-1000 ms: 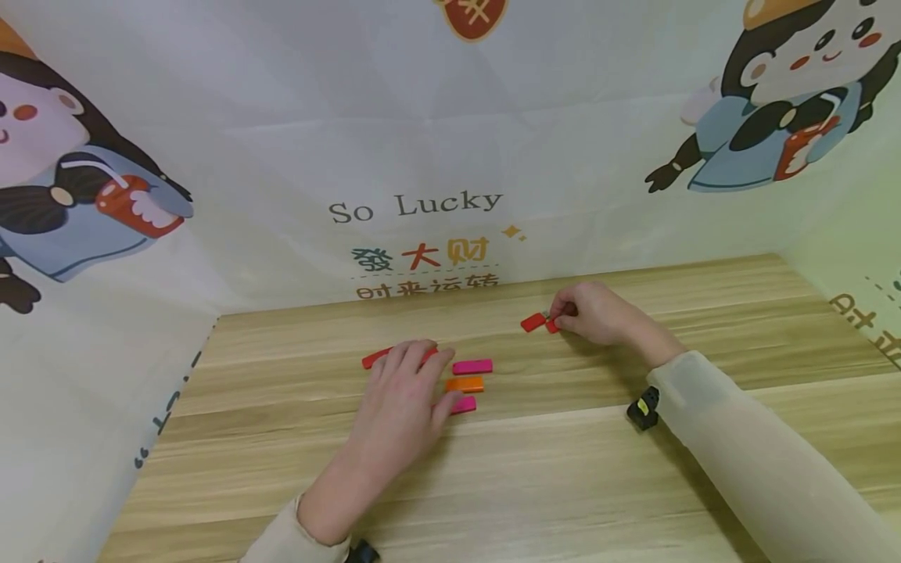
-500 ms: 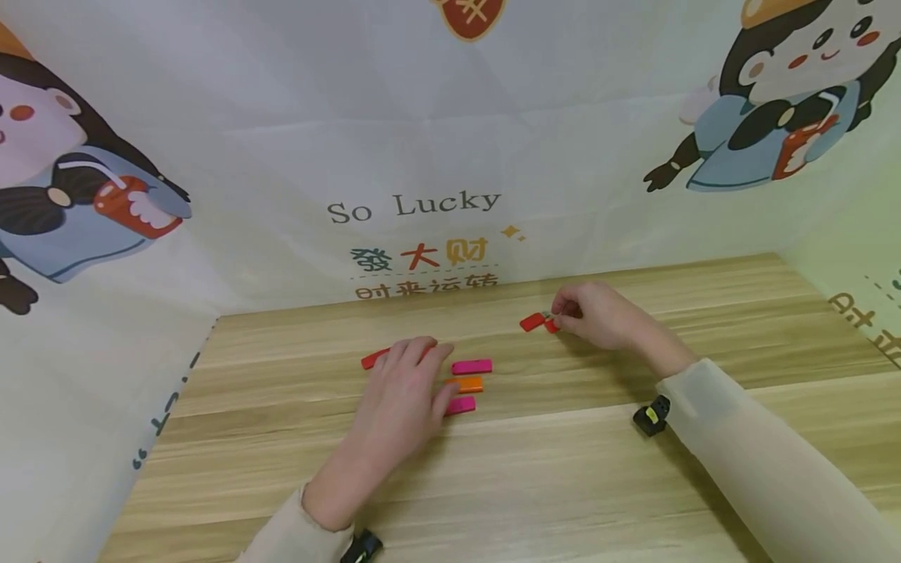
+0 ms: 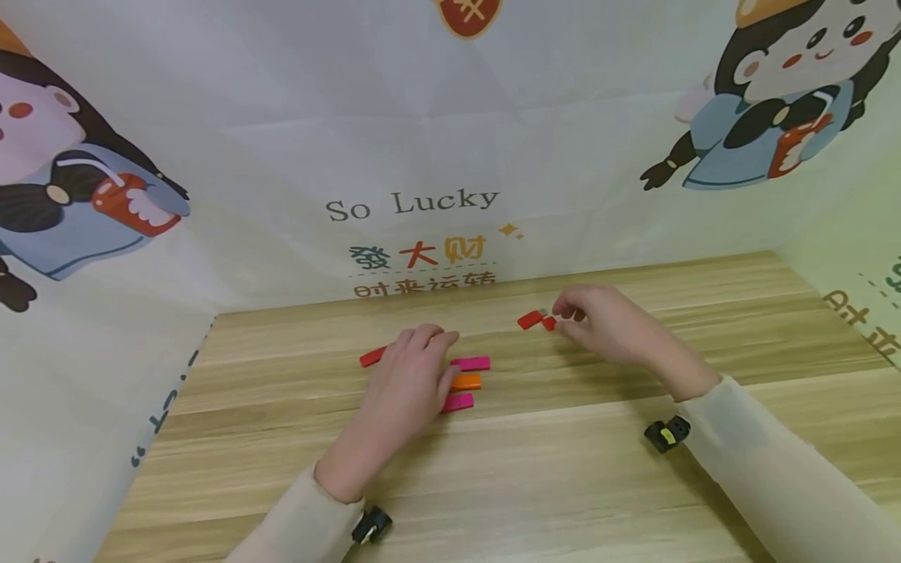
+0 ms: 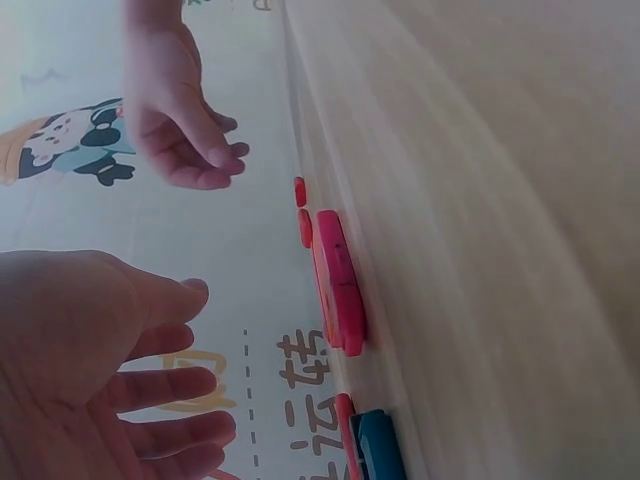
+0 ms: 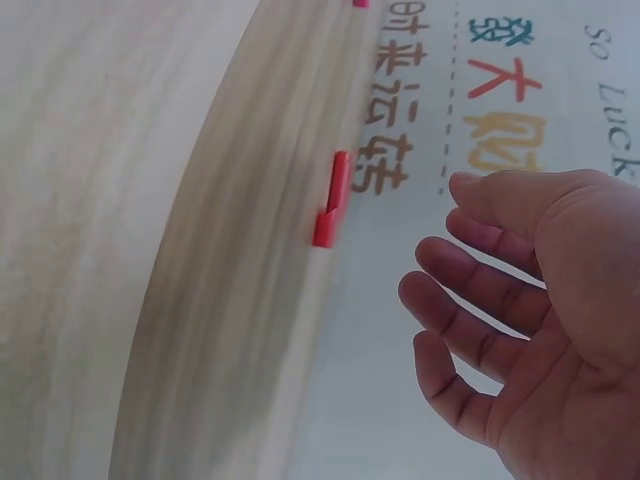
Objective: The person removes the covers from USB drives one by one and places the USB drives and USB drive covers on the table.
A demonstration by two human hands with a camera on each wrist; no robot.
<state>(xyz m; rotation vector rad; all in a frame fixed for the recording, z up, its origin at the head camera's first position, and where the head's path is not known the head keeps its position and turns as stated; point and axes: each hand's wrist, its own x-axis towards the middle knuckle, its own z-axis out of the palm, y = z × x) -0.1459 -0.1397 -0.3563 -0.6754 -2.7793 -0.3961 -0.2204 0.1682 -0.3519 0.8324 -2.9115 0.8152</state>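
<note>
Wide across the back the backdrop (image 3: 281, 156) is hung, cartoon figures and "So Lucky" printed on it, and the wood-grained counter (image 3: 563, 477) is butted up below. In from the right is stretched the right sleeve (image 3: 781, 469), from the near left the left sleeve (image 3: 303, 520). The left hand (image 3: 404, 383) is held over the sticks, fingers relaxed and parted; the right hand (image 3: 608, 322) is poised farther back, fingers loosely curved, thumb set apart. A black camera (image 3: 667, 434) is worn at each cuff. Partly covered by the left hand: a red stick (image 3: 373, 356), with a teal stick (image 4: 380, 445) seen beside red from the left wrist. Right of those are lined up a far pink stick (image 3: 473, 363), an orange stick (image 3: 466, 381), a near pink stick (image 3: 459, 403). Near the right fingertips a red drive (image 3: 530, 320) is laid, metal end bared, and, smallest, just beside it, a red cap (image 3: 549, 323).
</note>
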